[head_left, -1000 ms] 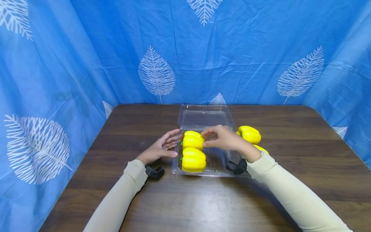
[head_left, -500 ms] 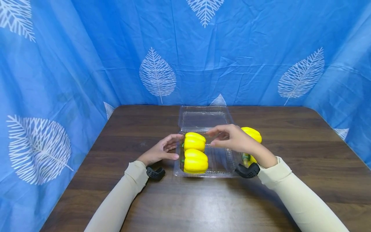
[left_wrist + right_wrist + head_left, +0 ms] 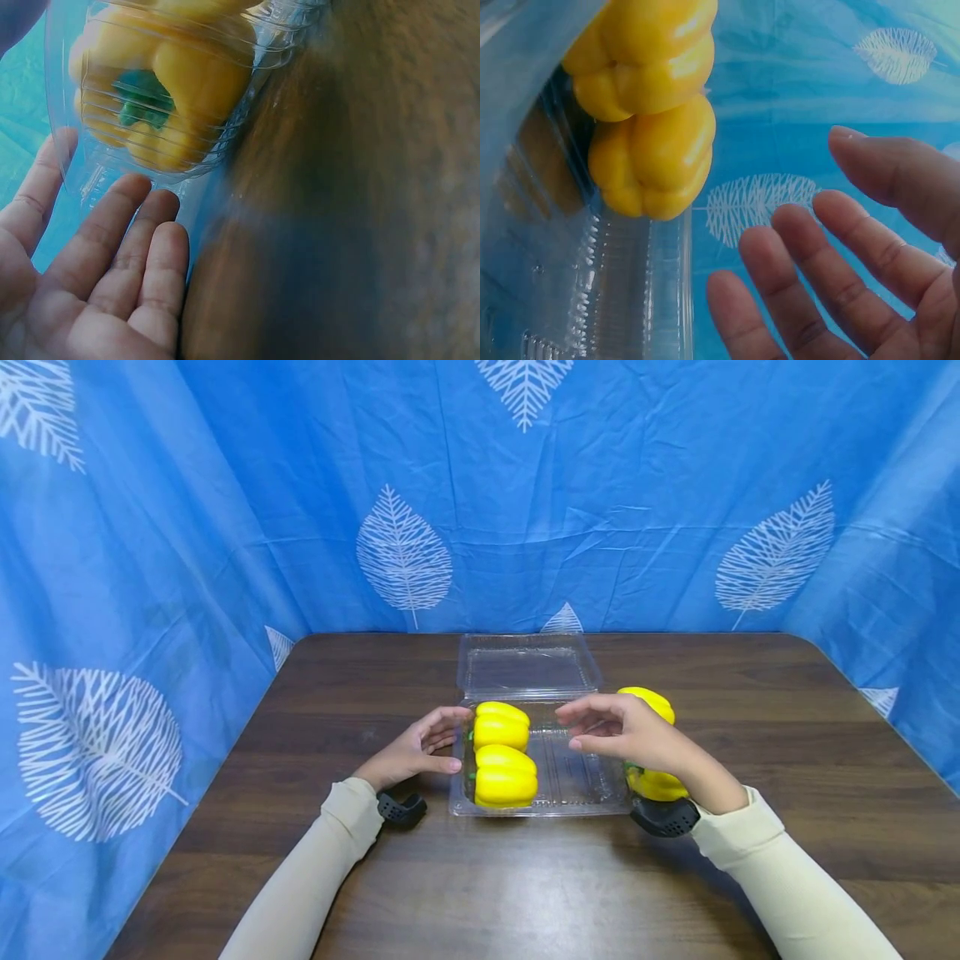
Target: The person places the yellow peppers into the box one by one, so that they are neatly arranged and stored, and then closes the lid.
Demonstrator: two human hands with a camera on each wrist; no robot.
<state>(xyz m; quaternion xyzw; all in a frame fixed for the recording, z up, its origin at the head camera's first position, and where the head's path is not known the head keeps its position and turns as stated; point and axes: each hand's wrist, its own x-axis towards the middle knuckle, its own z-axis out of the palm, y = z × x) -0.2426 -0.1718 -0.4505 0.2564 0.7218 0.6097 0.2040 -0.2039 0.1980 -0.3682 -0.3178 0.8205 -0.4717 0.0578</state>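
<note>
Two yellow bell peppers, a back one point(image 3: 501, 725) and a front one point(image 3: 506, 777), lie in the left half of a clear plastic clamshell container point(image 3: 570, 777). My left hand point(image 3: 420, 747) is at the container's left wall, fingers extended, fingertips right at the plastic in the left wrist view. There, a pepper's green stem point(image 3: 142, 97) shows through the wall. Over the container's right half hovers my right hand point(image 3: 622, 731), fingers relaxed and holding nothing. Just right of the container lie two more yellow bell peppers, one behind point(image 3: 649, 702) and one in front point(image 3: 656, 785), both partly hidden by the right hand and wrist.
The container's lid point(image 3: 528, 668) lies folded back towards the far edge of the brown wooden table point(image 3: 480, 885). Behind the table hangs a blue cloth point(image 3: 645, 527) with white leaf prints. Black wrist straps point(image 3: 401, 810) sit on both wrists.
My right hand has drawn away from the back pepper in the container, moving right over the container's right half. The left hand stays at the left wall, its fingertips slightly lower in view.
</note>
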